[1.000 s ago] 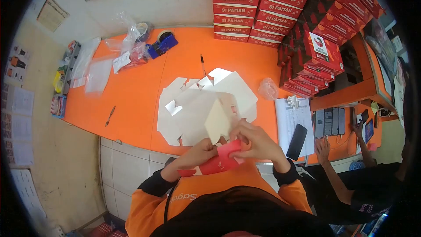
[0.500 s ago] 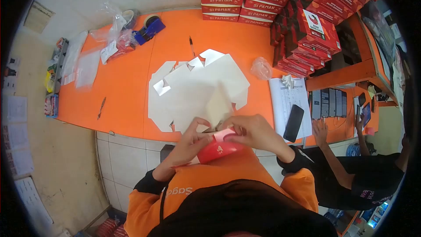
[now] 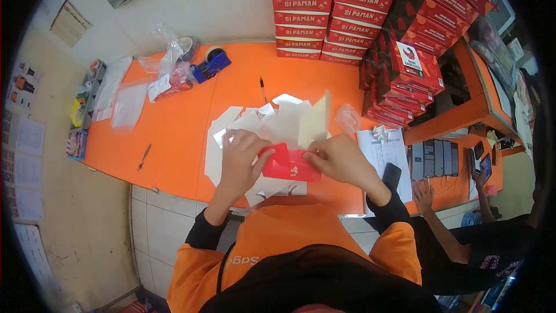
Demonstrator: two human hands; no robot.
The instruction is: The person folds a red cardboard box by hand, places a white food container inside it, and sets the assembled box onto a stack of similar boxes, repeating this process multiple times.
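Before me, over the orange table [image 3: 168, 145], a partly folded red cardboard box [image 3: 295, 169] is held between both hands. My left hand [image 3: 243, 153] pinches a red flap at its left side. At the right corner, the fingers of my right hand [image 3: 343, 159] grip the box's edge. A cream-coloured panel [image 3: 314, 120] stands up behind the red part and seems to belong to the same box. Underneath lie flat, pale cardboard blanks [image 3: 217, 159] with cut notches, partly hidden by my hands and the box.
Red box stacks [image 3: 301, 20] rise at the back, with more boxes [image 3: 414, 61] at the right. A blue tape dispenser [image 3: 212, 68], pens [image 3: 263, 90], papers [image 3: 370, 145] and a black phone [image 3: 391, 177] lie around. At the right, another person's hand [image 3: 424, 196] rests near several phones [image 3: 434, 159].
The red box has moved forward, away from my body and over the table. Both hands went with it, and the left now holds a red flap. The cream panel stands more upright.
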